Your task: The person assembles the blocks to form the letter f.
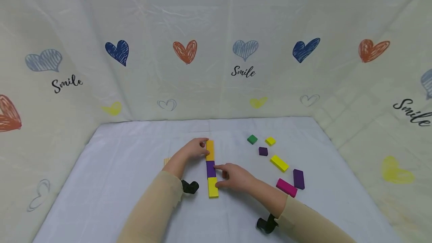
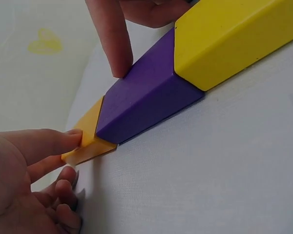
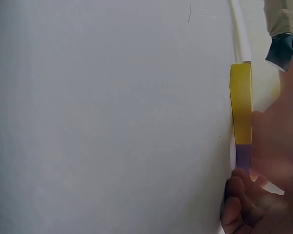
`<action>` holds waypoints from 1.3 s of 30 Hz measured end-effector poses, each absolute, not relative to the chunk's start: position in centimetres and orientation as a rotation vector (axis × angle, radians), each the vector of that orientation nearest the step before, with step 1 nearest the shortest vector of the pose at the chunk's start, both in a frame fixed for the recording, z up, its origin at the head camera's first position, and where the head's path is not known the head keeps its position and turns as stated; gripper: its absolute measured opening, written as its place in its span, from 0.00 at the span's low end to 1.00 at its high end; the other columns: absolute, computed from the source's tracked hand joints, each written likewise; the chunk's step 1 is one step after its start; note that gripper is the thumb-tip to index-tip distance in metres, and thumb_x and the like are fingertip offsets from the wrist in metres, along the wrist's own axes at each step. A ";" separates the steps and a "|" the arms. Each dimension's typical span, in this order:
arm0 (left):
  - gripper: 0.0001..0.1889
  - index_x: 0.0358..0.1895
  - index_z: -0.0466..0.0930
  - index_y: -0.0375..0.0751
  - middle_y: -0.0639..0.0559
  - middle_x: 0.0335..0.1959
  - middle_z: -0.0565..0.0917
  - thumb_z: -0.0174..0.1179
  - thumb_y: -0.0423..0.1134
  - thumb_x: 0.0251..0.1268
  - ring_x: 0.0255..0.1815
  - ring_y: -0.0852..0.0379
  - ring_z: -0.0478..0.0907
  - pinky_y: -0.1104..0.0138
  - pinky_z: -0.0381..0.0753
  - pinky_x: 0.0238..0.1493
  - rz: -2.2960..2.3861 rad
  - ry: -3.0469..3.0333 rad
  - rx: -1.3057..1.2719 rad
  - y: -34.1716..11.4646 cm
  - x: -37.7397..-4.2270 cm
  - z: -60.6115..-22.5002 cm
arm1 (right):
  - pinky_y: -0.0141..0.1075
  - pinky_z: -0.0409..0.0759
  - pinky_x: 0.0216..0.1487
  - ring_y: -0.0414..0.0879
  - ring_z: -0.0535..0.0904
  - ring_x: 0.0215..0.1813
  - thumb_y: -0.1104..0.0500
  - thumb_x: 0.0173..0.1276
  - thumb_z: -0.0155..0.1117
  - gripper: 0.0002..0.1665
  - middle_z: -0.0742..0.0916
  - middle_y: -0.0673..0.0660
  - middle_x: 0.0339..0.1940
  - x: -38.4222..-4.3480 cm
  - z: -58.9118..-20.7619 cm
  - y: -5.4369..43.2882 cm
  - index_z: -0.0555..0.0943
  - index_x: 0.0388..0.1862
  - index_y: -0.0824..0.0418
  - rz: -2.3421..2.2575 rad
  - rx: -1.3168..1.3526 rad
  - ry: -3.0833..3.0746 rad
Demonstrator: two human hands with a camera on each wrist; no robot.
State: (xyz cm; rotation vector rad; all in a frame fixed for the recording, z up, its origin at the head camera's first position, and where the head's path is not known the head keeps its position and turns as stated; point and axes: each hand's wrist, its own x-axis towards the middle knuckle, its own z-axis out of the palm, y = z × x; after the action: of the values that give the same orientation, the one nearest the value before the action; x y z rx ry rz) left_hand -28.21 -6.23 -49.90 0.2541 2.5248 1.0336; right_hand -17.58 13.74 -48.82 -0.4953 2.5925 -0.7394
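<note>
Three blocks lie end to end in a straight line on the white cloth. The orange block [image 1: 210, 150] is at the far end, the purple block [image 1: 210, 169] in the middle and the yellow block [image 1: 213, 188] nearest. My left hand [image 1: 194, 148] pinches the orange block between thumb and index finger, its other fingers curled beneath. From the right side, my right hand [image 1: 236, 177] touches the purple block with an extended index fingertip, while its thumb rests against the yellow one. In the right wrist view, the yellow block [image 3: 241, 102] shows clearly, but the purple block [image 3: 243, 156] is partly hidden by fingers.
Loose blocks lie to the right: green [image 1: 252, 139], small yellow [image 1: 270, 141], small purple [image 1: 263, 151], long yellow [image 1: 279, 163], long purple [image 1: 298, 179] and pink [image 1: 286, 187]. A striped pale piece [image 1: 167, 161] is partly hidden behind the left forearm. Printed curtains enclose the table.
</note>
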 end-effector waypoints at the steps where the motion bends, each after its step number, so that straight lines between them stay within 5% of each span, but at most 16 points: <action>1: 0.32 0.71 0.70 0.48 0.46 0.50 0.77 0.67 0.42 0.64 0.48 0.49 0.71 0.56 0.73 0.56 1.028 2.526 0.245 -6.3 -28.2 -49.9 | 0.34 0.73 0.35 0.43 0.72 0.36 0.46 0.58 0.77 0.39 0.78 0.47 0.31 -17.6 -48.8 13.7 0.76 0.68 0.52 -0.738 -0.499 2.594; 9: 0.31 0.71 0.71 0.46 0.44 0.48 0.76 0.67 0.42 0.64 0.46 0.48 0.71 0.55 0.73 0.52 1.029 2.543 0.233 -6.3 -27.7 -49.6 | 0.34 0.72 0.35 0.42 0.71 0.35 0.45 0.58 0.76 0.39 0.77 0.47 0.31 -17.4 -49.0 13.8 0.76 0.69 0.51 -0.710 -0.509 2.609; 22: 0.40 0.76 0.62 0.48 0.40 0.62 0.75 0.69 0.45 0.61 0.59 0.45 0.72 0.49 0.70 0.65 1.039 2.527 0.237 -6.6 -27.3 -50.2 | 0.33 0.73 0.35 0.42 0.72 0.36 0.46 0.60 0.74 0.37 0.77 0.46 0.31 -17.2 -48.8 13.9 0.77 0.68 0.52 -0.732 -0.530 2.616; 39: 0.45 0.78 0.58 0.48 0.42 0.66 0.70 0.72 0.42 0.58 0.66 0.45 0.66 0.49 0.64 0.69 0.976 2.480 0.439 -7.7 -27.0 -49.8 | 0.33 0.73 0.34 0.42 0.73 0.34 0.46 0.61 0.74 0.35 0.78 0.46 0.29 -17.6 -49.4 13.8 0.78 0.66 0.50 -0.729 -0.489 2.638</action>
State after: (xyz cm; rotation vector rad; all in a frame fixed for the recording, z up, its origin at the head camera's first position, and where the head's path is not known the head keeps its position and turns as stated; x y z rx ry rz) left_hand -26.97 -7.65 -49.78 0.4388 2.4804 0.9763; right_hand -17.60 13.76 -49.42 -0.4892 2.6378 -0.7286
